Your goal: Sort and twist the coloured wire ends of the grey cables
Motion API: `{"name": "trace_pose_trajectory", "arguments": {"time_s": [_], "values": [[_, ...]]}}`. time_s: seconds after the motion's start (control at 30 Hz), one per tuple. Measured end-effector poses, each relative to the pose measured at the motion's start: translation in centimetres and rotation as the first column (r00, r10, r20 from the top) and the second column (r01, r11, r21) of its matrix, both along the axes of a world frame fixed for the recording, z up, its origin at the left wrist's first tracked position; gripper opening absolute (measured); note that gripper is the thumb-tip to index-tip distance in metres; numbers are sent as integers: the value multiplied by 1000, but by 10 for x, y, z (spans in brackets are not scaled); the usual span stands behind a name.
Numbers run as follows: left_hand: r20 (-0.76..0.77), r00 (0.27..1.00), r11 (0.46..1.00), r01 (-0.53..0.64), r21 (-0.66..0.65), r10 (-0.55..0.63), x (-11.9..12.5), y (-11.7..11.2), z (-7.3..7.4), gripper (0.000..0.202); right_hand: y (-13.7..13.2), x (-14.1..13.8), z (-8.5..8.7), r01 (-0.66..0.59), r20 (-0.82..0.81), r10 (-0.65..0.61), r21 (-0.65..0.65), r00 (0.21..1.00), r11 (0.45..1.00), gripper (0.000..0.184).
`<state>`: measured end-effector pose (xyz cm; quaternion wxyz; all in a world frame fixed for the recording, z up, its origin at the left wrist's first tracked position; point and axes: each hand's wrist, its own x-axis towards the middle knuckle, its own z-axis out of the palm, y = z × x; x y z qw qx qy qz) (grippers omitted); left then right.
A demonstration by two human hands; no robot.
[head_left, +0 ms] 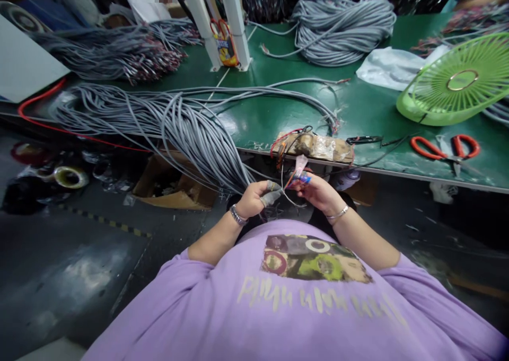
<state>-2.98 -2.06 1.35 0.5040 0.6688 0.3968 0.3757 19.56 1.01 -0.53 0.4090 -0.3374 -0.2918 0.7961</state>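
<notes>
My left hand (256, 197), with grey coverings on its thumb and finger, is closed in a pinch on the end of a grey cable (282, 183). Close beside it, my right hand (321, 192) is closed around something small with blue and red parts (301, 178); its kind is too small to make out. Both hands are just in front of the table edge, above my lap. From the left, a thick bundle of grey cables (199, 133) droops over the edge towards my left hand. A taped block (314, 146) with thin wires lies on the edge beyond my hands.
Red-handled scissors (457, 157) and a green fan (461, 80) are at the right. A large cable coil (342, 27) lies at the back of the green table (274, 120). A white post (234, 27) stands mid-table. Below is an open cardboard box (175, 186).
</notes>
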Motion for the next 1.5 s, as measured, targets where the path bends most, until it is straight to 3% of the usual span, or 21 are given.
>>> {"name": "trace_pose_trajectory", "arguments": {"time_s": [0.17,0.27,0.37,0.43,0.5,0.53,0.6,0.67,0.7,0.73,0.8,0.87,0.9,1.0,1.07,1.1,1.17,1.23,1.27,1.33,1.5], "values": [[-81,980,961,-162,222,184,7,-6,-5,29,-25,4,14,-194,-5,201,229,980,954,63],[-139,959,934,-195,300,245,15,-10,-5,24,-33,-1,24,-133,213,64,328,975,935,56],[-162,958,938,-180,297,235,20,-10,-5,26,-37,-7,31,-98,436,-144,486,888,869,32],[-127,985,978,-88,188,114,19,-5,-2,33,-38,-7,35,-124,504,-258,606,824,786,21],[-58,991,993,117,-15,-118,12,3,3,43,-39,-7,38,-205,533,-312,702,787,682,16],[-15,967,960,249,-128,-253,8,8,7,47,-40,-6,39,-264,546,-310,733,778,627,14],[63,870,815,483,-321,-490,-2,18,14,51,-40,-6,42,-374,569,-290,769,769,518,13],[100,765,664,609,-433,-637,-9,26,21,52,-39,-6,46,-451,587,-269,783,764,428,14],[96,729,620,637,-458,-678,-11,29,23,52,-38,-5,47,-476,591,-254,786,765,396,15],[82,709,603,649,-463,-700,-12,31,25,51,-36,-2,49,-499,599,-228,782,768,374,17],[45,705,624,653,-428,-707,-12,33,27,50,-28,6,52,-548,621,-131,756,773,358,21],[9,721,673,652,-348,-693,-10,32,29,48,-19,20,50,-586,638,-9,713,770,386,25],[-10,736,706,645,-293,-676,-9,31,30,48,-14,28,47,-587,637,34,687,770,428,26],[-109,840,846,533,-20,-532,-7,30,36,44,-1,47,31,-463,617,5,585,787,665,32],[-212,932,896,347,277,-295,-6,30,38,39,4,51,20,-307,604,-73,500,793,810,38],[-255,957,869,244,432,-142,-5,31,37,36,6,50,15,-222,586,-104,457,804,862,42],[-304,941,730,102,676,151,-2,33,33,29,10,43,7,-75,516,-130,358,847,931,50],[-328,881,603,63,795,341,3,35,25,25,15,32,3,27,417,-131,247,899,969,58],[-337,854,567,62,821,395,6,36,20,24,18,26,3,54,371,-126,197,920,979,60],[-360,815,555,57,830,454,11,36,11,27,24,14,5,74,316,-115,138,942,988,60],[-427,790,654,44,755,440,21,33,2,34,31,-5,13,63,264,-120,212,957,975,59]]}}
